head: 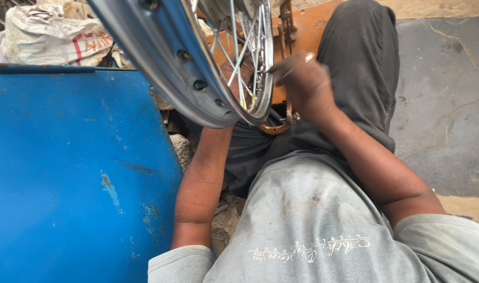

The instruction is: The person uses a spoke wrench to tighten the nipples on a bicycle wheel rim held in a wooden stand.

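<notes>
A spoked metal wheel rim (181,57) tilts across the top of the view, close to the camera. My right hand (302,78) is closed around a small tool, its tip at the spokes (250,57) near the rim's inner edge. My left hand (234,73) reaches up behind the rim and is mostly hidden by it and the spokes; whether it grips the wheel cannot be seen. My forearms rise from my grey shirt at the bottom.
A blue metal panel (66,167) fills the left side. An orange stand or frame (307,26) sits behind the wheel. White sacks (50,36) lie at the top left. Grey cracked floor (444,94) is on the right, rubble stones (181,149) beside my left arm.
</notes>
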